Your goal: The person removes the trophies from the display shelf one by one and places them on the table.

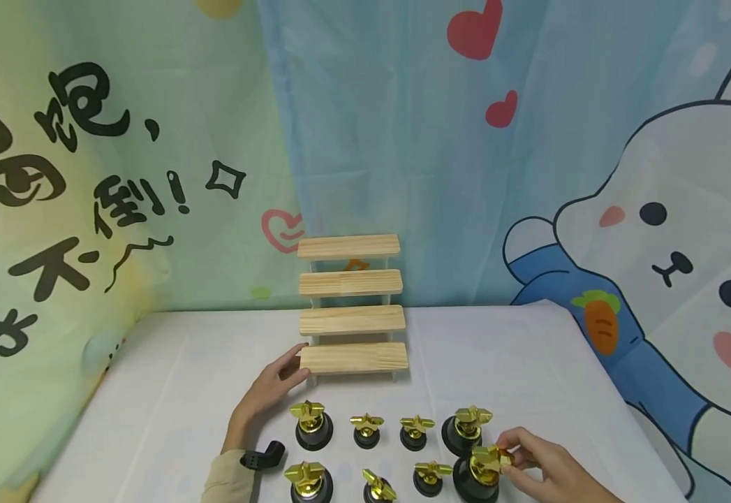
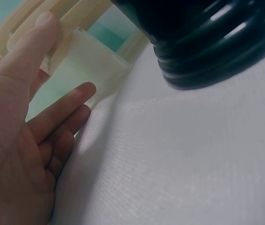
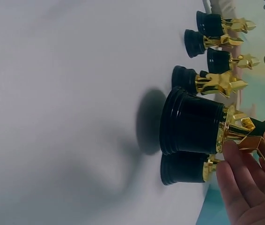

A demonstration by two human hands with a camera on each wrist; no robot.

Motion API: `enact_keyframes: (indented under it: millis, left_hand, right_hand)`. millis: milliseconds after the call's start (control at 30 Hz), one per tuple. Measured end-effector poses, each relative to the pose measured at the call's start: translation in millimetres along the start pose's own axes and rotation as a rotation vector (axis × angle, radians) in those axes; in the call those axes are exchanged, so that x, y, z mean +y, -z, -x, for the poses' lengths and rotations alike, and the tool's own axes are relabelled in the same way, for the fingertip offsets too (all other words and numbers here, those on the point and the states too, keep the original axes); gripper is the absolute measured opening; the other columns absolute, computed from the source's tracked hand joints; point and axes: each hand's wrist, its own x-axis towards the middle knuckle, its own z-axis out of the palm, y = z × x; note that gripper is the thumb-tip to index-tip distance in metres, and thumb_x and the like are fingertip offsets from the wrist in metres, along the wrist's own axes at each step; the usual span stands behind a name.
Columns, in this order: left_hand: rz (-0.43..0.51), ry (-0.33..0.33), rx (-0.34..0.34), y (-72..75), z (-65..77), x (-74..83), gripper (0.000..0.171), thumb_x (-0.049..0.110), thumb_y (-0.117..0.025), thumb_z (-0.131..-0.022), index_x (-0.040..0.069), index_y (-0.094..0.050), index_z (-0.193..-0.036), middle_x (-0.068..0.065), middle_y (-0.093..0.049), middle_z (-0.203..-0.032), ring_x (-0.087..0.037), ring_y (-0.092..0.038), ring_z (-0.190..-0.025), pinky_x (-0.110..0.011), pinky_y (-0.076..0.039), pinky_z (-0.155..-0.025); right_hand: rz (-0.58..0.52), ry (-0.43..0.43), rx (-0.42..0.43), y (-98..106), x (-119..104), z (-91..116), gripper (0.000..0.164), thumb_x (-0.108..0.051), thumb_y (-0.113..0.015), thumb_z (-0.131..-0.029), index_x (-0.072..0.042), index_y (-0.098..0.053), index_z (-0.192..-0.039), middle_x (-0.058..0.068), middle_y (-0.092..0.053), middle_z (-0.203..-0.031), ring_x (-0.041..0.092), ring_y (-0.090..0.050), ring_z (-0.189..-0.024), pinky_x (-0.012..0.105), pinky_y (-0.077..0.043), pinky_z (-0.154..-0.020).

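A stepped display rack (image 1: 352,358) with light wooden boards stands toward the back of the table. My left hand (image 1: 269,388) holds the left end of its lowest board; in the left wrist view the thumb lies along the wood and the lower fingers bend loosely beneath. My right hand (image 1: 544,467) pinches the gold star of a large trophy (image 3: 193,123) between thumb and fingers. This trophy's black base is raised off the cloth and tilted, its shadow apart from it. Just behind it another large trophy (image 1: 461,436) stands upright.
More gold-star trophies stand in two rows, among them a large one (image 1: 313,432), small ones (image 1: 366,437) and a front-left one (image 1: 310,485). White cloth (image 1: 170,412) covers the table. A printed curtain (image 1: 415,175) hangs behind. A black band (image 1: 264,456) is on the left wrist.
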Motion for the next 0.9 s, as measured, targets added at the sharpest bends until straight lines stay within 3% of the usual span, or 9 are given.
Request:
enact_keyframes:
  millis: [233,533,700,900]
  left_hand:
    - [-0.015,-0.007,-0.007,1.2,0.0,0.3,0.061,0.040,-0.065,-0.092,0.027,-0.042,-0.147,-0.006,-0.064,-0.129,-0.022,-0.061,-0.119,-0.041,-0.046,-0.101]
    - [0.005,0.015,-0.010,0.9,1.5,1.8,0.061,0.042,-0.065,-0.092,0.031,-0.042,-0.147,-0.006,-0.064,-0.130,-0.022,-0.060,-0.120,-0.045,-0.045,-0.103]
    - [0.002,0.014,-0.003,0.7,2.2,2.6,0.061,0.042,-0.065,-0.091,0.030,-0.042,-0.147,-0.006,-0.064,-0.129,-0.022,-0.060,-0.119,-0.046,-0.045,-0.102]
    - [0.004,0.017,0.000,0.6,3.0,4.0,0.061,0.042,-0.065,-0.091,0.031,-0.043,-0.146,-0.006,-0.064,-0.129,-0.022,-0.060,-0.119,-0.046,-0.045,-0.103]
  right_hand:
    - [-0.033,-0.042,-0.014,-10.4,6.5,1.6,0.034,-0.024,-0.061,-0.095,0.002,-0.053,-0.115,0.014,-0.062,-0.109,0.000,-0.060,-0.079,0.023,-0.054,-0.071]
    - [-0.041,-0.007,-0.020,-17.6,11.3,4.5,0.033,-0.022,-0.061,-0.095,0.003,-0.052,-0.116,0.016,-0.061,-0.111,0.000,-0.060,-0.080,0.021,-0.053,-0.073]
    - [0.069,-0.022,-0.011,-21.5,9.2,4.5,0.033,-0.027,-0.063,-0.094,-0.004,-0.053,-0.117,0.009,-0.063,-0.112,0.001,-0.060,-0.082,0.024,-0.053,-0.071]
    - [0.260,0.025,0.064,-26.8,3.6,8.9,0.034,-0.037,-0.061,-0.094,-0.013,-0.054,-0.116,-0.001,-0.062,-0.110,0.010,-0.063,-0.086,0.025,-0.054,-0.071]
